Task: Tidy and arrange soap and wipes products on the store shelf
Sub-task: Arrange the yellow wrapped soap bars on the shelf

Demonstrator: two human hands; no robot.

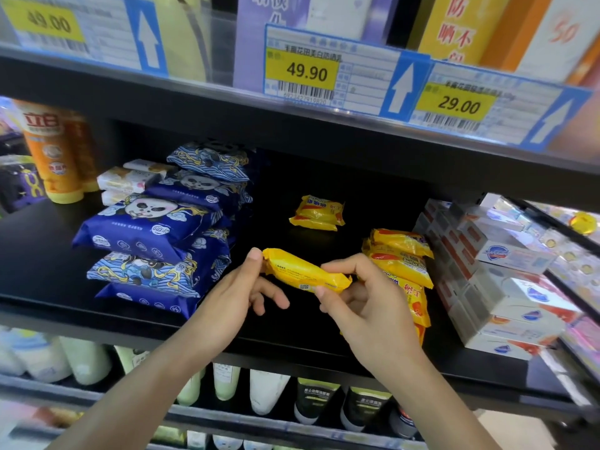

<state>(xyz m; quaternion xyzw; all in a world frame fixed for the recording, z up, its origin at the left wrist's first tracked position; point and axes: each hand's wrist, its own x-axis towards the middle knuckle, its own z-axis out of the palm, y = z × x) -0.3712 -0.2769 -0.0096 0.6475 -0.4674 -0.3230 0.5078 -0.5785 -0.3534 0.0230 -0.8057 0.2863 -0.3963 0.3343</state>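
Note:
Both hands hold one yellow soap packet (302, 271) in front of the black middle shelf (48, 254). My left hand (237, 293) pinches its left end between thumb and fingers. My right hand (360, 297) grips its right end. A stack of the same yellow soap packets (402, 258) stands just right of my hands. Two more yellow packets (318, 213) lie further back on the shelf. Blue panda wipes packs (162, 228) are piled to the left. White boxed soaps (506, 287) are stacked at the right.
Orange bottles (52, 151) and small white soap bars (130, 180) stand at the shelf's back left. Price tags (305, 73) line the upper shelf edge. White and dark bottles (266, 391) fill the shelf below. A dark gap lies between the wipes and the yellow stack.

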